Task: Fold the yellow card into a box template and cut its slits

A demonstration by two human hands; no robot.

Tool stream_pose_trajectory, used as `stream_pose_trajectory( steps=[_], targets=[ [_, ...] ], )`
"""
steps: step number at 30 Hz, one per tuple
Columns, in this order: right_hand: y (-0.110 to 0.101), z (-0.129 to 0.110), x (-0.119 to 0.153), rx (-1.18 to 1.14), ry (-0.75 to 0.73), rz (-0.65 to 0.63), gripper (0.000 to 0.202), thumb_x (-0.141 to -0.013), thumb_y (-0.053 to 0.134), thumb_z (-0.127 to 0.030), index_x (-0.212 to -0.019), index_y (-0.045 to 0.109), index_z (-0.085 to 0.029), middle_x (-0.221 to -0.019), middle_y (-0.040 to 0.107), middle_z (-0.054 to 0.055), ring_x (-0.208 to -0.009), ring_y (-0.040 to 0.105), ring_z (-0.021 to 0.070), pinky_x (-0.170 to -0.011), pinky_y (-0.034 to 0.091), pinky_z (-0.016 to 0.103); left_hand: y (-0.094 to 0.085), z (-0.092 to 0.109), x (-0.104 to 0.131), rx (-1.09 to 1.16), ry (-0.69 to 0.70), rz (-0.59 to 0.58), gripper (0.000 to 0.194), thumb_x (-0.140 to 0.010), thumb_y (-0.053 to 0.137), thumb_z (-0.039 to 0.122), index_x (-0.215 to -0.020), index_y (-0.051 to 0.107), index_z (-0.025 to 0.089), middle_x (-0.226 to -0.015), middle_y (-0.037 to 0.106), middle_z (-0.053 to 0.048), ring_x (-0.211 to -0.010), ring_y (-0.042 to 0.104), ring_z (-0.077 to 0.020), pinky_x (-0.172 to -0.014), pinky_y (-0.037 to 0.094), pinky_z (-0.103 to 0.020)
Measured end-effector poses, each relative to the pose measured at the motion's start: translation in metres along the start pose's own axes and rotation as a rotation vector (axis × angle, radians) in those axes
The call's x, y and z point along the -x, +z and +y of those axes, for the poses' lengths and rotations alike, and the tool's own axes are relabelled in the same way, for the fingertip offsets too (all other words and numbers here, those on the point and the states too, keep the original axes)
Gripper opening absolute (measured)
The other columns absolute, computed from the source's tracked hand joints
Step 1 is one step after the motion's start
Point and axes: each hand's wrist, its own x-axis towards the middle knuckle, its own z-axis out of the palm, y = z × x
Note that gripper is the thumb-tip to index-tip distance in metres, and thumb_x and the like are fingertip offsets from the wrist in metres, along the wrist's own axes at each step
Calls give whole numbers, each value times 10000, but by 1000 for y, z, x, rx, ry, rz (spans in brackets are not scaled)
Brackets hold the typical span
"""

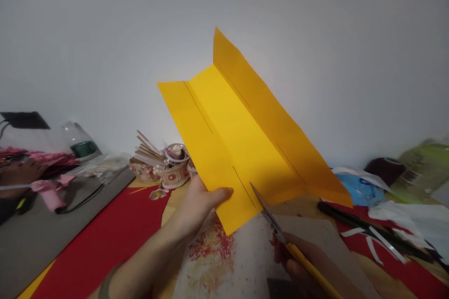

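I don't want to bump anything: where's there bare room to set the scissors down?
The left red sheet, between the grey board and left forearm, seems the broadest free patch. The board's near part, in front of the pink object, also shows bare. Crowded: the right, with white strips and a long dark object, and around the decorated cups.

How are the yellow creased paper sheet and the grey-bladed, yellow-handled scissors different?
The yellow creased paper sheet is broad; the grey-bladed, yellow-handled scissors are narrow. The left hand holds the sheet; the right hand holds the scissors. The sheet's surface is yellow with dark lines; the scissors' blades are grey. Both show yellow.
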Motion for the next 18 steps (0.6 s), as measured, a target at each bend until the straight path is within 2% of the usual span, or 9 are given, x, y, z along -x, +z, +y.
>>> stream_pose_trajectory(
  steps=[7, 15, 18],
  targets=[
    [-5, -3, 0, -64, -7, -14, 479, -648, 652, -666, -696, 601, -192, -680, 568, 16, -692, 551, 160, -695, 490, 265, 0, -1, -1, -10, -5, 6, 365, -596, 681, 133, -959, 645, 118, -909, 719, -77, -824, 674, -231, -707, 528, -281],
    [2, 2, 1, 27, -34, 36, 454, -714, 593, -648, -714, 592, -195, -692, 557, 22, -680, 540, 162, -726, 476, 294, 0, -1, 0, 8, 1, 6, 365, -596, 688, 137, -958, 643, 126, -906, 719, -77, -810, 676, -228, -704, 529, -284],
    [-2, 2, -1, 9, -25, 4, 447, -703, 610, -639, -727, 607, -193, -695, 575, 30, -684, 553, 172, -717, 478, 296, 0, -1, 0, 11, 6, -1, 353, -600, 688, 136, -951, 648, 125, -896, 720, -77, -796, 678, -224, -698, 530, -282]
  ],
)
